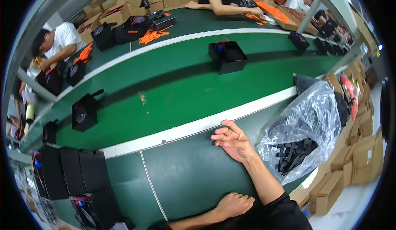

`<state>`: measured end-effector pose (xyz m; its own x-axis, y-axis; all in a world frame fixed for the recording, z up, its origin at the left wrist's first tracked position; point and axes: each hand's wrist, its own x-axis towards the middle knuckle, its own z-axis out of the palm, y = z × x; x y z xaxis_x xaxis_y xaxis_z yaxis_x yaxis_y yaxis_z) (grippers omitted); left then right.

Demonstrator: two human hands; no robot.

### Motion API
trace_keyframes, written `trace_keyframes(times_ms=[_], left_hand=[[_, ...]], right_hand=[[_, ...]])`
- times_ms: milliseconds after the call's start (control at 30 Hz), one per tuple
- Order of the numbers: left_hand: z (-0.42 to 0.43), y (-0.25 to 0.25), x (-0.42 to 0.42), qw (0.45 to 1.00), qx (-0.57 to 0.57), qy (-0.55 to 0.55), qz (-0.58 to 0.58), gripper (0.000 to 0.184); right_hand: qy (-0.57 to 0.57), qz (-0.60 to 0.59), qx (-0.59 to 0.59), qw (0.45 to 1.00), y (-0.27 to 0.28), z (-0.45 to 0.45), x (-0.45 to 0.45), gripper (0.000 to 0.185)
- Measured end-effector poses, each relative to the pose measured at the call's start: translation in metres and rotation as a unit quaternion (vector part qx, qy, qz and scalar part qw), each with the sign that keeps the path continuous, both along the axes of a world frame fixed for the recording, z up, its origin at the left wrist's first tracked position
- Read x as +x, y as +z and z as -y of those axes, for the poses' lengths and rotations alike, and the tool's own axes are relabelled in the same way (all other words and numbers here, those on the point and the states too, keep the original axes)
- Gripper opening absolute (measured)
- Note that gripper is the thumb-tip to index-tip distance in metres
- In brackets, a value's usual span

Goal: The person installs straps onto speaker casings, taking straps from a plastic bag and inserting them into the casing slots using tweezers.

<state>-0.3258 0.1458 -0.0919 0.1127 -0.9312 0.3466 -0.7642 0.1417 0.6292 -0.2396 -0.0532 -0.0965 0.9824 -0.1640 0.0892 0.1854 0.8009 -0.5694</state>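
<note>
My left hand (pixel 235 205) rests on the dark green tabletop (pixel 194 176) near my body, its fingers curled into a loose fist with nothing showing in it. Raised over the bench near the white conveyor edge is my right hand (pixel 233 141). Its palm is turned up and to the left, the fingers half bent and apart, and I make out nothing held. Right of that forearm lies a clear plastic bag (pixel 307 110), its mouth towards me, with many small black pieces (pixel 295 153) inside.
Black boxes (pixel 72 170) with wires stand stacked at left. On the green conveyor (pixel 173 94) sit an open black box (pixel 228 57) and another black box (pixel 84 112). Co-workers (pixel 222 1) sit across, near orange strips (pixel 152 36). Cardboard boxes (pixel 365 158) line the right.
</note>
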Motion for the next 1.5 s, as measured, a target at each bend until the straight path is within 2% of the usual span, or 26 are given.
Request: trace_keyframes(times_ms=[100,133,233,333,433,533,633,733,867,1033,1100,1233,1267,1333,1500], left_hand=[[0.001,-0.002,-0.001,1.0,0.006,-0.004,-0.008,0.031],[0.0,0.0,0.001,1.0,0.007,-0.008,-0.007,0.03],[0.001,0.008,0.003,0.999,0.028,-0.02,-0.001,0.031],[0.001,0.004,0.001,1.0,0.0,-0.011,-0.003,0.031],[0.002,0.0,-0.001,1.0,-0.007,-0.004,0.008,0.033],[0.002,0.008,0.002,0.999,0.023,-0.014,0.02,0.033],[0.003,0.008,0.002,0.999,0.023,-0.019,0.029,0.033],[0.003,0.009,0.002,0.999,0.017,-0.017,0.033,0.032],[0.006,0.011,0.005,1.0,0.015,-0.012,0.023,0.035],[0.006,0.01,-0.001,1.0,0.003,0.006,0.019,0.036],[0.002,0.01,0.002,1.0,0.018,0.002,0.024,0.036],[0.004,0.008,0.0,0.999,0.025,-0.007,0.02,0.035],[0.004,0.009,0.0,0.999,0.026,-0.008,0.019,0.035],[0.004,0.012,0.001,1.0,0.024,-0.008,0.018,0.035],[0.005,0.01,0.003,0.999,0.023,-0.015,0.021,0.033]], right_hand=[[0.024,-0.008,0.03,0.999,-0.004,0.003,0.004,0.035],[-0.027,-0.073,0.008,0.997,0.005,-0.003,0.002,0.032],[0.041,0.013,0.063,0.997,0.006,0.002,0.0,0.045],[0.053,-0.027,0.046,0.997,-0.007,0.006,-0.003,0.057],[0.035,-0.058,0.069,0.995,-0.013,0.005,-0.001,0.053],[0.013,0.026,0.007,1.0,-0.007,0.0,0.001,0.05],[0.013,0.015,0.078,0.997,0.018,-0.004,-0.002,0.051],[0.021,0.021,0.105,0.994,0.019,-0.003,-0.002,0.056],[0.019,0.061,0.046,0.997,-0.007,0.005,0.003,0.057],[0.023,0.033,0.053,0.998,0.009,-0.003,-0.003,0.06],[0.012,0.021,0.046,0.999,0.005,-0.003,-0.001,0.057],[-0.026,-0.062,0.059,0.996,0.015,-0.004,-0.002,0.029],[-0.005,-0.026,0.076,0.997,0.009,-0.003,-0.003,0.025],[0.039,0.047,0.108,0.992,-0.006,0.002,-0.001,0.026],[0.05,0.033,0.092,0.994,-0.011,0.008,-0.001,0.023]])
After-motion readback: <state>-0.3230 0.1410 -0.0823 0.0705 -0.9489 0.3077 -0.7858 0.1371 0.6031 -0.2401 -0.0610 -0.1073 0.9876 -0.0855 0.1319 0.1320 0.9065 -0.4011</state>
